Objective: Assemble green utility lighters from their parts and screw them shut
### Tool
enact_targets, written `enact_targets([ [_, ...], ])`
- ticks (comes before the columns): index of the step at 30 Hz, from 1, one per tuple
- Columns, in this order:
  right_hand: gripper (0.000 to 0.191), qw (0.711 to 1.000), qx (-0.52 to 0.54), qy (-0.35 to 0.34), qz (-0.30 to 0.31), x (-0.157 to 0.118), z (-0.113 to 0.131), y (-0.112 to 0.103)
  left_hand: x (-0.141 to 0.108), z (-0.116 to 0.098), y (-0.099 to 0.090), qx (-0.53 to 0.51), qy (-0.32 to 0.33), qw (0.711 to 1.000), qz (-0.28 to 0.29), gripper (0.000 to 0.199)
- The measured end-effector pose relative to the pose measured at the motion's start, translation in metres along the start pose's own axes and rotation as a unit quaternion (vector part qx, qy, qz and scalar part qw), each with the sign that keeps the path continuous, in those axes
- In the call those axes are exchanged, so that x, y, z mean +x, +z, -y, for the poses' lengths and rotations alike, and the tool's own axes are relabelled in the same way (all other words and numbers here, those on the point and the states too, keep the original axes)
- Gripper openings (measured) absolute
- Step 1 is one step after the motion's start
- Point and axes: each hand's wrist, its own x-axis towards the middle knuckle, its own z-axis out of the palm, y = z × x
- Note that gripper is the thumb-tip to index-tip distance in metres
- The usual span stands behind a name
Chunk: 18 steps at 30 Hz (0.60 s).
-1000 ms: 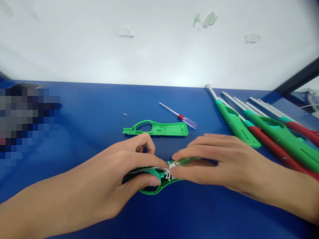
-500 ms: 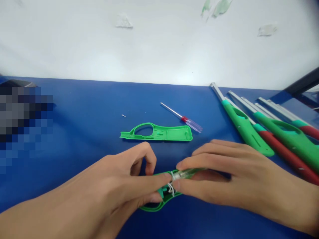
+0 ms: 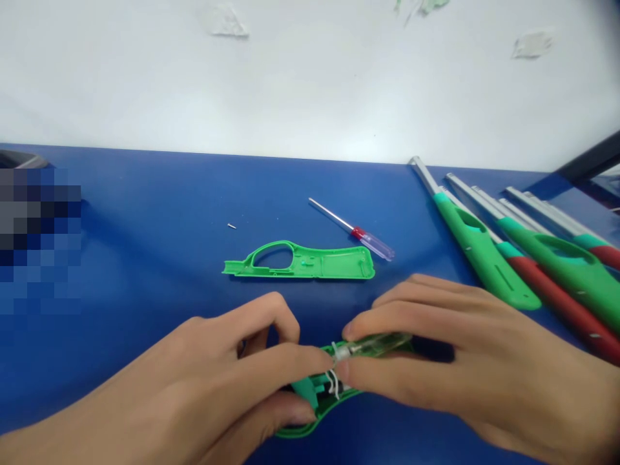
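Low in the view, a green lighter casing half point(image 3: 301, 431) lies open side up with parts inside it. My left hand point(image 3: 232, 374) grips its left portion, thumb at the near rim beside a teal trigger piece point(image 3: 306, 391) and index finger across the top. Thumb and fingers of my right hand point(image 3: 436, 342) close around the right part, where a clear fuel tank point(image 3: 380, 344) sits in the casing. White wire point(image 3: 333, 384) loops between the two hands. My fingers hide some of the inner parts.
Beyond my hands lies the matching green casing half point(image 3: 339, 265). A screwdriver point(image 3: 358, 232) with a clear and red handle is behind it, and a small screw point(image 3: 232, 226) to the left. Several long lighters, green ones point(image 3: 489, 258) and red ones point(image 3: 557, 297), lie at right.
The casing half in my hands sits slightly lower in view, and my left index finger is bent more. More of the teal trigger piece and clear tank shows. Both hands keep their grip.
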Motion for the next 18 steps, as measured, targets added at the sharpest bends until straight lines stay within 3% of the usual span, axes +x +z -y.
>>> enact_targets([
  [3, 0.033, 1.0, -0.019, 0.007, -0.013, 0.001, 0.002, 0.004, 0.006, -0.002, -0.002, -0.005, 0.016, 0.999, 0.038, 0.032],
  [7, 0.022, 0.999, -0.012, 0.019, -0.037, -0.001, 0.003, 0.011, 0.008, -0.003, -0.003, -0.001, 0.017, 0.999, 0.047, 0.033],
  [13, 0.022, 0.998, -0.035, 0.023, -0.051, -0.006, 0.002, 0.014, 0.007, -0.003, -0.002, -0.001, 0.02, 0.999, 0.031, 0.037],
  [18, 0.022, 0.998, -0.042, 0.023, -0.05, -0.006, 0.003, 0.012, 0.007, -0.002, 0.0, 0.026, 0.035, 0.998, 0.053, 0.04],
])
